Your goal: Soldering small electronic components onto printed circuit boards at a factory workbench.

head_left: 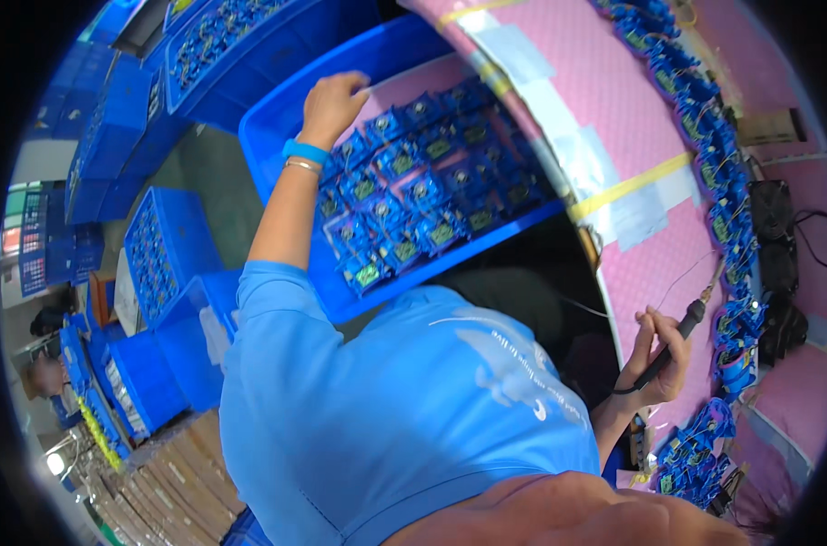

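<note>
Left hand reaching into a tray of small blue parts

The left hand (331, 105) is curling half-closed, empty, over the blue coil parts (422, 196) just beneath; they look light, rigid, wire-fragile, best pinched by the plastic sides. The right hand (659, 355) is gripping a soldering iron (682, 332).

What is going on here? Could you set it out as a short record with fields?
Left hand: reaching into the blue tray, resting at its far edge by the small blue parts
Right hand: gripping a soldering iron, tip pointing up over the pink mat
Tray contents: rows of small blue parts with green boards
Work surface: pink mat with yellow tape strips
Along the mat's edge: a line of more blue parts
Left side: stacked blue crates
</note>
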Available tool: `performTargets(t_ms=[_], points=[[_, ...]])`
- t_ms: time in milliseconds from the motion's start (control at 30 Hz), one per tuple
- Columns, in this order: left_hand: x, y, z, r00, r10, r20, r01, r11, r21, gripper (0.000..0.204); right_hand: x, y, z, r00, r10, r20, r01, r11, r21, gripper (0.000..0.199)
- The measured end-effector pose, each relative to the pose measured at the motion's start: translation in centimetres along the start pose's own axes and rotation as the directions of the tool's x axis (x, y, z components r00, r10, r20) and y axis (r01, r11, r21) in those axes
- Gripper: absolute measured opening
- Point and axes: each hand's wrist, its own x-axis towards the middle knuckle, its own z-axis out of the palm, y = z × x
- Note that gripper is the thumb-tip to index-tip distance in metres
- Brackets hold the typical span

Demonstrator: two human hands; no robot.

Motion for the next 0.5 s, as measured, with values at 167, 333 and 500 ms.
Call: performTargets(t_ms=[167,333,500], points=[[13.1,11.7,-2.1,0.745,0.425,-0.515,-0.462,0.885,0.062,0.033,1.5,-0.9,0.3,0.993,-0.1,0.065,0.103,0.994,-0.034,0.024],[21.5,13.3,-1.9,0.823,0.372,-0.429,-0.368,0.925,0.095,0.043,1.8,-1.9,0.3,0.993,-0.112,0.044,0.116,0.985,-0.127,0.022],[26.1,8.7,-0.2,0.95,0.178,-0.255,-0.16,0.983,0.09,0.05,1.4,-1.2,-0.1,0.999,-0.018,0.03,0.023,0.987,-0.161,0.019]])
